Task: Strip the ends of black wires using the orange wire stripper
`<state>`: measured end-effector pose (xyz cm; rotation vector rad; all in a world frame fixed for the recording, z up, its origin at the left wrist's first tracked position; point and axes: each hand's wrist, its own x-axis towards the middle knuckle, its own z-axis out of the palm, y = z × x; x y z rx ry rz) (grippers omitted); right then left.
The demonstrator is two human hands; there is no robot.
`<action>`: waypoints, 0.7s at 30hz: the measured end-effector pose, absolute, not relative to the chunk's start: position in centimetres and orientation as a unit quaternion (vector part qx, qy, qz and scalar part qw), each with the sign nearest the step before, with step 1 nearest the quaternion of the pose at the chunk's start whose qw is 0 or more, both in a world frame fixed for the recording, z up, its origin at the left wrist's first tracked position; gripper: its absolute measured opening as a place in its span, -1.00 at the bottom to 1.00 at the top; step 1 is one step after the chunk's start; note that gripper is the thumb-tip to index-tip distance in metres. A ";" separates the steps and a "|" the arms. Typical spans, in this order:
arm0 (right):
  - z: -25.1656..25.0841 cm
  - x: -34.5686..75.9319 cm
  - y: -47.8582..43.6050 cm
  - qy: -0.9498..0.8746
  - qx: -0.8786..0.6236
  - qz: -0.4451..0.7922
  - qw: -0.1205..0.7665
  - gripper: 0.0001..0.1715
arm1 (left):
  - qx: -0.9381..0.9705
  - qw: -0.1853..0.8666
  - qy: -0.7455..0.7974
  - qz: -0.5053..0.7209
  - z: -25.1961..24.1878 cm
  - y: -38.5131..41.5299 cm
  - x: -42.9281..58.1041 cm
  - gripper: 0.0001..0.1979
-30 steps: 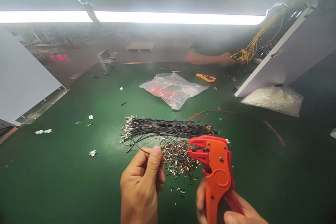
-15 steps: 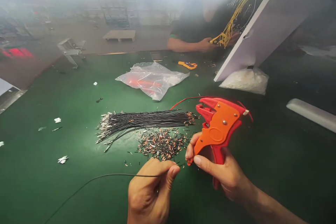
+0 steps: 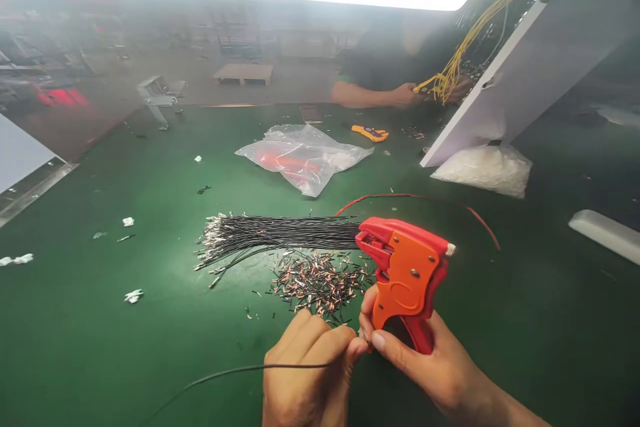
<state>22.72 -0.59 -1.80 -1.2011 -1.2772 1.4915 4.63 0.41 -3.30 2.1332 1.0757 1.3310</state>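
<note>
Orange and red, the wire stripper (image 3: 406, 273) is held head up in your right hand (image 3: 445, 370), whose fingers are closed around its handles. Your left hand (image 3: 307, 367) pinches one black wire (image 3: 235, 371) between thumb and forefinger; this wire passes across the hand and goes toward the lower left. Both hands are close together, but I cannot tell if their fingertips touch. Beyond them, on the green table (image 3: 175, 340), lies a pile of cut scraps (image 3: 320, 283), and behind it a bundle of black wires (image 3: 300, 233), partly hidden by the stripper.
</note>
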 end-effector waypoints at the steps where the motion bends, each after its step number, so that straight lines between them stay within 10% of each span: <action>1: -2.0 22.7 -0.6 -0.503 -0.475 0.593 0.412 -0.82 | 0.761 0.189 0.390 0.483 -3.5 0.3 4.8 -0.86; 21: -1.7 22.7 -0.4 -0.752 -0.439 0.268 0.412 -0.65 | 0.777 0.009 0.343 0.527 -4.6 -0.5 6.2 -0.74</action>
